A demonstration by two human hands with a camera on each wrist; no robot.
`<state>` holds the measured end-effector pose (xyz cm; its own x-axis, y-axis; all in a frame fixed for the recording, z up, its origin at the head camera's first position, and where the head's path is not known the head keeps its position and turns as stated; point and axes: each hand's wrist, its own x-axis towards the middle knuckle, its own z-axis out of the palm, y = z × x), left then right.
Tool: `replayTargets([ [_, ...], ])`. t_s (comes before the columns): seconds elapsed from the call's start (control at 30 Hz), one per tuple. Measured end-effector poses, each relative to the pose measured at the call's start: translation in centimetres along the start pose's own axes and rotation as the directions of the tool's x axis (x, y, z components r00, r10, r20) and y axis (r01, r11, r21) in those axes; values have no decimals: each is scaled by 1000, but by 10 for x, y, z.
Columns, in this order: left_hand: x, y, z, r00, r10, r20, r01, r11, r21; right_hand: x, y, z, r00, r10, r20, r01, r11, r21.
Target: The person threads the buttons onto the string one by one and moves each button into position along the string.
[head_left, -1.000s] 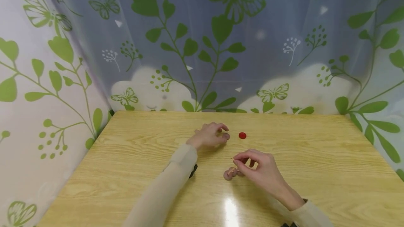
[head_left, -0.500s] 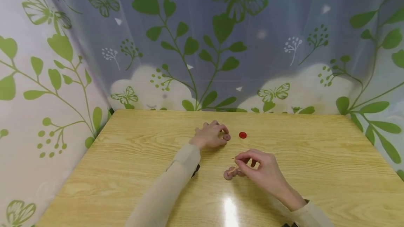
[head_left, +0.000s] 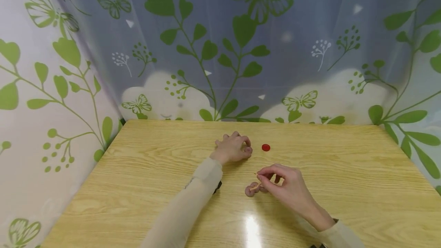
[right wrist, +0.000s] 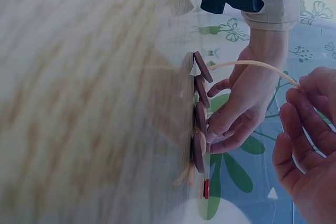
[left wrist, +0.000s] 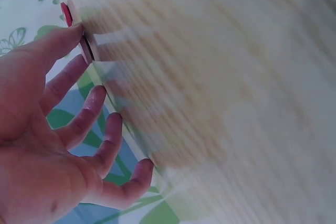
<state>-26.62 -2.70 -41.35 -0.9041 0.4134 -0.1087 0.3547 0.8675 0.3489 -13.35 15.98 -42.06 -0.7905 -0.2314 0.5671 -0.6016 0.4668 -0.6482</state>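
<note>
In the head view my left hand rests low over the table, thumb and index finger on the edges of a round brown button. The left wrist view shows this button lying flat between thumb and index fingertip, the other fingers spread along the tabletop. Nearer to me, my right hand pinches the end of a pale orange cord between thumb and index finger. The cord runs down to several brown buttons strung on it, which lie overlapping on the wood. Its other end trails beyond them.
A red button lies just right of the left hand. The wooden table reaches back to a curtain printed with leaves and butterflies. A dark strap piece is on the left sleeve.
My left index finger has come down from a raised position onto the brown button's far edge. The right hand stays almost in place, still pinching the cord.
</note>
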Motion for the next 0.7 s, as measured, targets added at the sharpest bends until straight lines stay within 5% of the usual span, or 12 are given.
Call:
replayTargets([
  [0.4,-1,-4,0,999,2,-34,-4,999,-49,-1,1,-2,1000,4,-4,-4,1000,-14],
  [0.7,-4,-17,-7,997,54,-53,-65,968,-241,-2,1,-4,1000,18,-6,-18,999,-30],
])
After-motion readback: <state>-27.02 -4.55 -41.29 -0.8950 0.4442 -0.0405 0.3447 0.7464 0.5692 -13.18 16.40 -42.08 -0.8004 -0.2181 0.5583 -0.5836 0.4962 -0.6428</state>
